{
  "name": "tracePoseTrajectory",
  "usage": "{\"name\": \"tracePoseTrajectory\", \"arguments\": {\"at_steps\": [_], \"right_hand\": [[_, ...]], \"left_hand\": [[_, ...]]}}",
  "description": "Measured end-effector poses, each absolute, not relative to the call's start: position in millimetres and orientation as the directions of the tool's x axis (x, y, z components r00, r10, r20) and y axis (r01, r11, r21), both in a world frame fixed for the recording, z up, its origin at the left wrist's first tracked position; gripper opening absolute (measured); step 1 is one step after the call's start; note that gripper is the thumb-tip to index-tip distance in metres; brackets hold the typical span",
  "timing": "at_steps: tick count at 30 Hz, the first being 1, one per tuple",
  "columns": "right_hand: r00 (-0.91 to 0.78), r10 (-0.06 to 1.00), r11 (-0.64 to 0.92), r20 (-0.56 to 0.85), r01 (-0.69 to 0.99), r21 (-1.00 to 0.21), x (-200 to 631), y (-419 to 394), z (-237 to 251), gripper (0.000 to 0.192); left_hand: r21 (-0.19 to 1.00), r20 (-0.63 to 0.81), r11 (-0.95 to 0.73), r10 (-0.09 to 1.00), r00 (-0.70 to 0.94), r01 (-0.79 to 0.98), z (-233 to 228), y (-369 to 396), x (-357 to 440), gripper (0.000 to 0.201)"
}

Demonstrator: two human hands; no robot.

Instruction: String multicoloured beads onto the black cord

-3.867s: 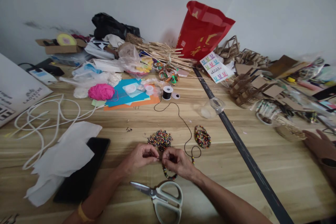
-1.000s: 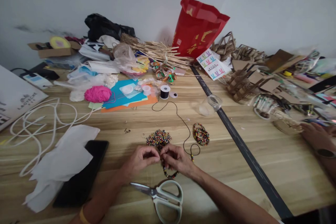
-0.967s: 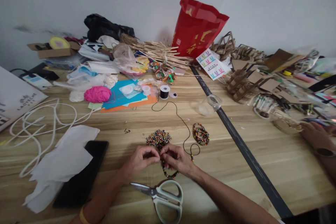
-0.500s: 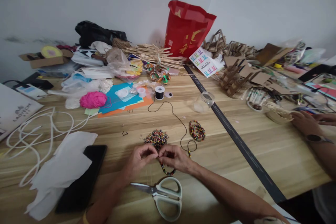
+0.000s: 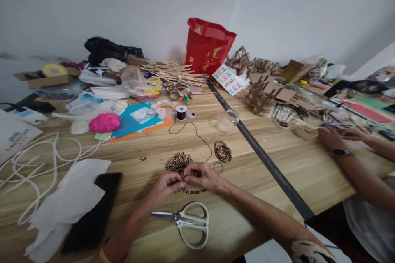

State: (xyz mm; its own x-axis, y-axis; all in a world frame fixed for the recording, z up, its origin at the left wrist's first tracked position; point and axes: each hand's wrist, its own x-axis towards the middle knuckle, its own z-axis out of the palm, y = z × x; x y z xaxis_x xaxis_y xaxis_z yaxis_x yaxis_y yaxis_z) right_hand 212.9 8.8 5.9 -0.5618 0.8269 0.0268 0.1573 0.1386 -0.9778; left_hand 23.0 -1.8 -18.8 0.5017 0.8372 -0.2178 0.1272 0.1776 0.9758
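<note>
My left hand (image 5: pixel 168 185) pinches one end of a string of small multicoloured beads (image 5: pixel 195 192), which runs under my other hand. Fingertips touching the left ones, my right hand (image 5: pixel 202 176) is closed in a pinch; what lies between its fingers is too small to make out. Just beyond them is a heap of loose beads (image 5: pixel 178 162). A thin black cord (image 5: pixel 196 130) winds from a spool (image 5: pixel 181 113) towards my right hand. Coiled bead strings (image 5: pixel 222 152) lie to the right. Nearer me rest scissors (image 5: pixel 188 222) with pale handles, blades slightly apart.
On the left are a dark tablet-like slab (image 5: pixel 108 197), white paper (image 5: pixel 70 189) and white cables (image 5: pixel 52 164). Pink yarn (image 5: pixel 105 122), a clear jar (image 5: pixel 228 121) and a red bag (image 5: pixel 208 45) stand farther back. Another person's hands (image 5: pixel 331 137) work at right by a woven piece (image 5: pixel 304 131).
The view has shifted a little, showing more of the right side. My right hand has turned and risen slightly; the bead string beneath now lies flatter instead of hanging in a loop.
</note>
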Motion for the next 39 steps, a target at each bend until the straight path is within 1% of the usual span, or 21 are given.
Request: {"name": "tracePoseTrajectory", "arguments": {"at_steps": [2,4,5,7,10,12,14,17,20,23,26,35,37,39], "right_hand": [[-0.564,0.826,0.16,-0.01,0.251,-0.955,224.1,14.3,11.0,0.021],[-0.545,0.838,0.27,0.032,0.363,-0.892,240.0,19.4,17.1,0.014],[-0.556,0.831,0.317,0.031,0.427,-0.847,248.7,20.8,20.4,0.011],[-0.566,0.823,0.42,0.041,0.558,-0.716,265.2,20.0,26.9,0.009],[-0.653,0.756,0.561,-0.036,0.676,-0.479,282.3,11.4,34.1,0.01],[-0.647,0.757,0.59,-0.095,0.738,-0.328,287.7,4.5,35.2,0.014],[-0.629,0.767,0.6,-0.125,0.773,-0.207,289.7,-0.2,33.0,0.016],[-0.618,0.777,0.611,-0.123,0.786,-0.091,289.9,-1.8,26.8,0.018],[-0.625,0.773,0.621,-0.108,0.781,-0.066,290.7,0.8,21.3,0.02],[-0.646,0.756,0.641,-0.105,0.763,-0.084,293.4,4.7,17.2,0.02],[-0.686,0.716,0.68,-0.127,0.727,-0.094,296.6,8.8,14.4,0.017],[-0.759,0.624,0.77,-0.188,0.638,-0.021,294.0,14.1,20.9,0.014],[-0.758,0.629,0.763,-0.172,0.644,-0.051,294.9,12.9,22.5,0.012],[-0.754,0.644,0.737,-0.127,0.656,-0.159,297.3,10.4,24.6,0.01]], "left_hand": [[0.975,-0.217,0.165,0.848,0.484,0.148,-17.4,-1.9,22.7,0.032],[0.973,-0.225,0.167,0.853,0.472,0.162,-16.6,-1.5,21.3,0.032],[0.972,-0.228,0.167,0.849,0.476,0.167,-16.8,-1.1,20.4,0.032],[0.973,-0.223,0.161,0.845,0.486,0.167,-18.3,-0.2,18.5,0.031],[0.979,-0.197,0.14,0.845,0.498,0.15,-23.2,1.0,16.6,0.031],[0.983,-0.177,0.133,0.842,0.51,0.123,-26.7,1.4,16.3,0.031],[0.986,-0.164,0.124,0.841,0.515,0.112,-29.2,1.5,16.3,0.03],[0.988,-0.15,0.105,0.849,0.507,0.117,-30.5,1.1,16.3,0.027],[0.987,-0.156,0.114,0.851,0.502,0.115,-31.4,1.2,16.6,0.027],[0.987,-0.159,0.122,0.851,0.501,0.106,-33.6,2.2,17.0,0.028],[0.985,-0.172,0.137,0.842,0.511,0.106,-35.3,3.1,17.2,0.029],[0.982,-0.187,0.143,0.851,0.49,0.126,-33.2,0.7,17.9,0.029],[0.983,-0.178,0.13,0.858,0.482,0.131,-32.3,0.4,17.9,0.028],[0.984,-0.165,0.115,0.866,0.472,0.134,-31.7,0.2,17.6,0.028]]}}
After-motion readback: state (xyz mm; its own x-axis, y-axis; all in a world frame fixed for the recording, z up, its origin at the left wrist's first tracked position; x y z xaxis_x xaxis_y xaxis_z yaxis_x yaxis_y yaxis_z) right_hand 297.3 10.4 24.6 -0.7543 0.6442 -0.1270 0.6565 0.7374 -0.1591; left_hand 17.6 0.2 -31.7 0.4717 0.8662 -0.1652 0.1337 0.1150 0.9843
